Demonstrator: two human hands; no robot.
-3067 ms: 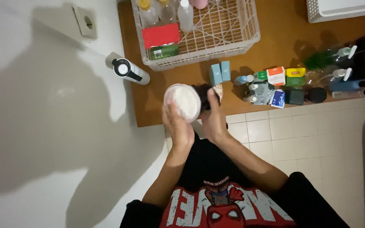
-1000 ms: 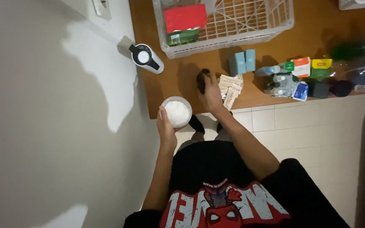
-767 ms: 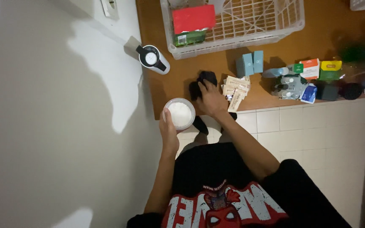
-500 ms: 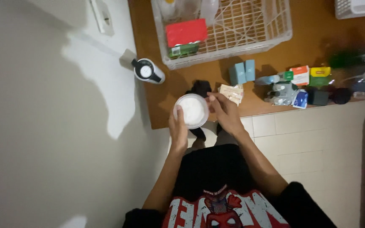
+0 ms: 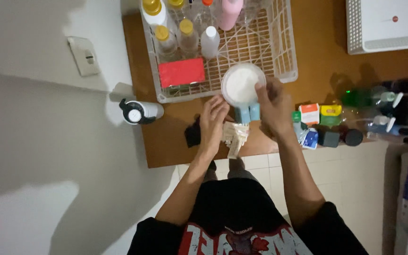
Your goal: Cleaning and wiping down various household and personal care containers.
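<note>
My right hand (image 5: 274,106) holds a round white container (image 5: 242,84) by its right side, lifted over the front edge of a white wire basket (image 5: 279,56). My left hand (image 5: 212,119) hangs just left of and below the container, fingers loosely curled and holding nothing. Under my hands lie a small black object (image 5: 193,133), a stack of pale paper packets (image 5: 234,136) and two light blue boxes (image 5: 248,113) on the brown wooden tabletop (image 5: 166,141).
The basket holds several bottles (image 5: 185,33) and a red box (image 5: 182,72). A black and white bottle (image 5: 138,112) lies at the table's left edge. Small boxes and dark bottles (image 5: 355,118) crowd the right. A white tray (image 5: 393,23) sits far right. A wall socket (image 5: 85,56) is at left.
The white container passed from my left hand to my right and rose over the basket's front edge. My right hand left the black object and packets. My left hand came free.
</note>
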